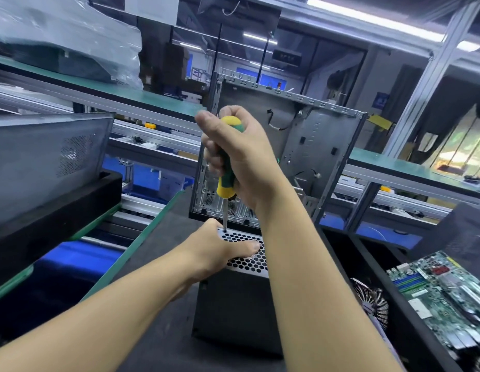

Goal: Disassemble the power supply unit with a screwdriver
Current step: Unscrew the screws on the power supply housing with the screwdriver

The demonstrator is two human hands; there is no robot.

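Note:
The power supply unit [233, 312] stands on end on the dark mat, a grey metal box with a honeycomb grille on its top face. My left hand [220, 251] grips its top left edge, thumb lying across the grille. My right hand [238, 154] is wrapped around the green and yellow handle of a screwdriver [226, 178] held upright. The tip of the shaft sits in the grille's far left corner, just beside my left hand.
An empty grey computer case [300, 146] stands open right behind the unit. A side panel [45, 162] leans on a black bin at left. At right, a green motherboard [448, 299] and a finned cooler [373, 304] lie in a black bin.

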